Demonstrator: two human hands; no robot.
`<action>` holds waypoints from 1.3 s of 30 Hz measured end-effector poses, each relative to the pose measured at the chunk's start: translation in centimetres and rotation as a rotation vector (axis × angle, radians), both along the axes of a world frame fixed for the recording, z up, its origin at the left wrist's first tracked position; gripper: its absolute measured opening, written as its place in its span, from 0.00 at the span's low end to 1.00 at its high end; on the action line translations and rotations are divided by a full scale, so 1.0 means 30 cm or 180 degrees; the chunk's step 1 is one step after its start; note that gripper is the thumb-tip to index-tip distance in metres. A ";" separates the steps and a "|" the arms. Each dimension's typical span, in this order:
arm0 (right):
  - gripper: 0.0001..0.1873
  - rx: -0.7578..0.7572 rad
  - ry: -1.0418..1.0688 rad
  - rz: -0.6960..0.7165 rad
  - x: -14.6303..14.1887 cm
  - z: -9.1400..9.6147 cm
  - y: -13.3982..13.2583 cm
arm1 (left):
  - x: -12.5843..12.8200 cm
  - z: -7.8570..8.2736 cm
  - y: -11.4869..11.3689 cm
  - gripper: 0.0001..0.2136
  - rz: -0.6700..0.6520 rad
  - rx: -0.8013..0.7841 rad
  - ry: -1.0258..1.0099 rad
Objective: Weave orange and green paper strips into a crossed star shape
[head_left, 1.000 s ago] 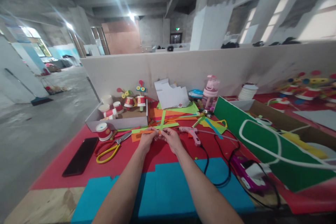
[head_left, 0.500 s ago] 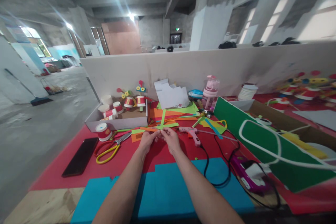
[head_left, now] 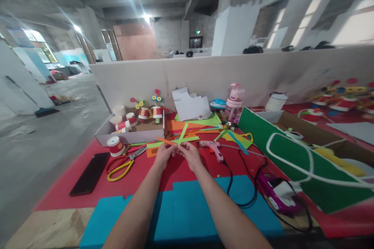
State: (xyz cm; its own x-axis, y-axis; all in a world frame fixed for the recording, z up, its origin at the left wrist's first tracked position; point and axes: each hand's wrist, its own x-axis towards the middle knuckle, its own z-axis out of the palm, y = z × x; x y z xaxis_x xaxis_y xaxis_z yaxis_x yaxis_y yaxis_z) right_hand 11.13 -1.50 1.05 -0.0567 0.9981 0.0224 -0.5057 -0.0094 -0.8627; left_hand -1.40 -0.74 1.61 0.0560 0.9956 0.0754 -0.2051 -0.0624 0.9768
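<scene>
Close together over the red table cover, both my hands pinch paper strips. My left hand is closed on an orange paper strip, which sticks out up and to the left. My right hand is closed on a green paper strip that slants up and to the right. The strips meet at my fingertips; how they join there is hidden. Right of my right hand lies a pink glue gun. Scissors with red and yellow handles lie to the left of my left hand.
A black phone and a paper cup stand to the left. Behind is a box with cups and figures. To the right are a green-sided box, a black cord and a purple power strip. Blue sheets lie in front.
The green strip has tilted from near upright toward the right. The orange strip's free end has risen to a steeper slant. My hands have stayed almost in place.
</scene>
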 end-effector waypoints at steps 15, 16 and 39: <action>0.21 -0.0198 -0.0088 0.0306 0.020 -0.013 0.008 | -0.006 0.005 -0.002 0.14 0.0085 -0.0013 0.0208; 0.21 -0.0214 -0.0078 0.0316 0.019 -0.013 0.008 | -0.005 0.005 -0.003 0.14 0.0092 -0.0013 0.0193; 0.15 -0.0145 0.0216 0.0143 0.008 0.009 -0.004 | -0.005 -0.002 0.005 0.16 -0.0023 0.0035 0.0155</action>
State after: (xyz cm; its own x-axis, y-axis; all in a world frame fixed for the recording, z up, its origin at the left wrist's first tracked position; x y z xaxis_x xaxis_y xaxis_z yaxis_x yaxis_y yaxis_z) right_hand 11.36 -1.61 1.31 -0.1013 0.9947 -0.0177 -0.5613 -0.0718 -0.8245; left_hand -1.54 -0.60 1.56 0.0672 0.9943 0.0834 -0.1577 -0.0719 0.9849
